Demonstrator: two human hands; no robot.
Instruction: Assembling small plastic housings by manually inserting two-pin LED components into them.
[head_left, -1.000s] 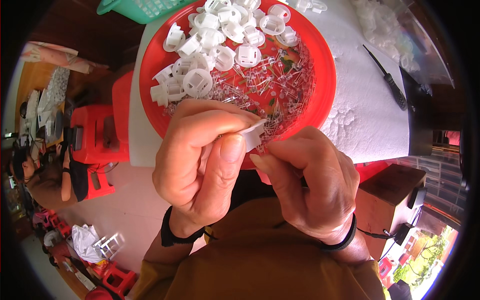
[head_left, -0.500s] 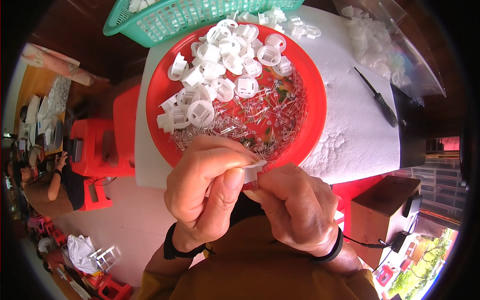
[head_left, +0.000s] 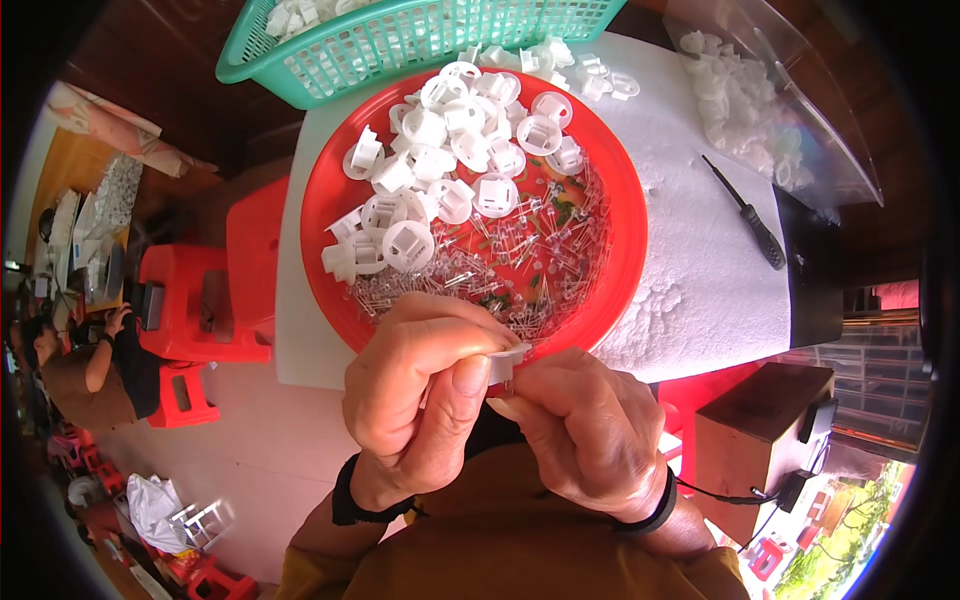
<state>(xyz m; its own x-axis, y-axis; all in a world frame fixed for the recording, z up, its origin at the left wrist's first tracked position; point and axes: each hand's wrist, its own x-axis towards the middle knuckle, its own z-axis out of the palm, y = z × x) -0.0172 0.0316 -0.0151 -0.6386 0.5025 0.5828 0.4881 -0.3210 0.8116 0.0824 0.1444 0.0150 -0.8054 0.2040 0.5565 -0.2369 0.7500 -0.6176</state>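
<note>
Between thumb and fingers, my left hand (head_left: 415, 390) pinches a round white plastic holder (head_left: 507, 365), its disc face turned up and away from me. My right hand (head_left: 590, 420) is closed in a pinch right against the holder's near side, where thin metal leads of a small LED show at its fingertips. The LED's head is hidden. Beyond my hands lies a round red tray (head_left: 625, 290). White holders (head_left: 455, 130) are heaped in its far left part, and many loose clear LEDs (head_left: 510, 240) with long leads cover the rest.
A green basket (head_left: 350, 65) of white parts stands at the far left, with more white parts beside it. A black screwdriver (head_left: 748, 215) lies on the white foam table top (head_left: 690, 270). At right sit a clear bag (head_left: 745, 110) and a brown box (head_left: 765, 400). Red stools (head_left: 195, 300) and a seated person are left.
The view has shifted slightly, so the tray and hands appear a little lower. Both hands keep their pinch at the white holder, with hardly any movement between them.
</note>
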